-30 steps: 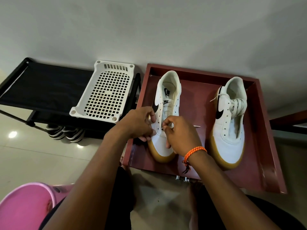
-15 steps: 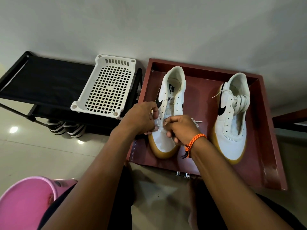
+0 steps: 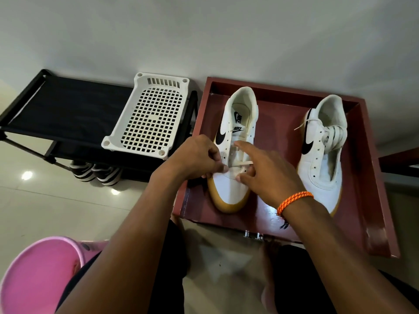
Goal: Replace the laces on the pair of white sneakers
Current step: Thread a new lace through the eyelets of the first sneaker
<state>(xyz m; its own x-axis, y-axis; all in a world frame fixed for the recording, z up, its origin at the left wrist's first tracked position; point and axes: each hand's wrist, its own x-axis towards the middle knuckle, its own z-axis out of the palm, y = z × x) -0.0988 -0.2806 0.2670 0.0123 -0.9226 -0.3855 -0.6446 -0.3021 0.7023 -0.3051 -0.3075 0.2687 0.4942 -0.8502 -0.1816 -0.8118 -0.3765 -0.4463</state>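
Two white sneakers with black swooshes and gum soles stand in a dark red tray [image 3: 371,177]. The left sneaker [image 3: 229,189] has a white lace [image 3: 243,164] running across its lowest eyelets. My left hand [image 3: 195,158] pinches the lace at the shoe's left eyelet row, fingers curled. My right hand [image 3: 265,175] is over the shoe's right side, index finger stretched out along the tongue and thumb against the lace. The right sneaker [image 3: 322,155] is apart, a rolled lace bundle [image 3: 335,137] in its opening and a loose lace end trailing left.
A white plastic grid basket [image 3: 147,116] lies upside down on a black fabric shoe rack [image 3: 61,105] to the left, with striped shoes [image 3: 95,173] beneath. A pink plastic tub [image 3: 34,279] is at the lower left. The floor is glossy tile.
My right hand has opened out from a curled grip, its index finger now stretched up the tongue. The lace end now lies across the shoe's lower eyelets.
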